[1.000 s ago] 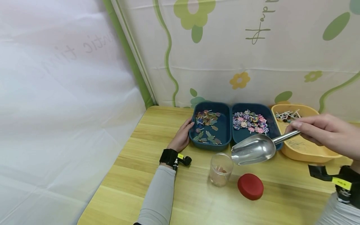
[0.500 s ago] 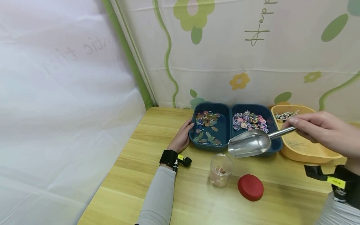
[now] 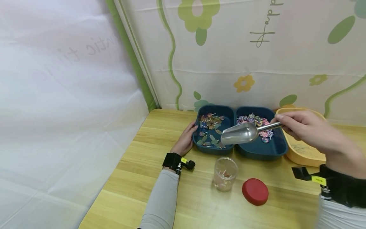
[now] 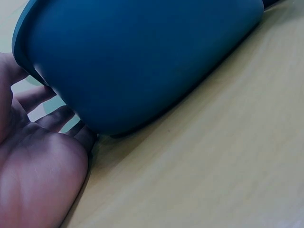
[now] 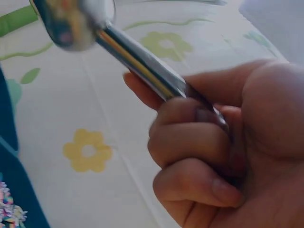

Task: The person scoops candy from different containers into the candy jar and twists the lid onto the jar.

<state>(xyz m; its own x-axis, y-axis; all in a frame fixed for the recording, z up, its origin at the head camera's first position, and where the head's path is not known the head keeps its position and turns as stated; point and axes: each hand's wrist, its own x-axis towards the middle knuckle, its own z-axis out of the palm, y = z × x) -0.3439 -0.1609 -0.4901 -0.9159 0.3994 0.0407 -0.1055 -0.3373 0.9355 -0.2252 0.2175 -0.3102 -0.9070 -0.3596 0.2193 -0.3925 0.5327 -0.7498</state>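
Right grip had the metal scoop held snug, front end hanging over the left blue tub, while the left grip was kinda loose against that tub's side.

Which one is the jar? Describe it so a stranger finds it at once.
On the wooden table, find the two dark blue trays. On their near side stands the jar, left of the red lid; unlike its neighbours, it is see-through.
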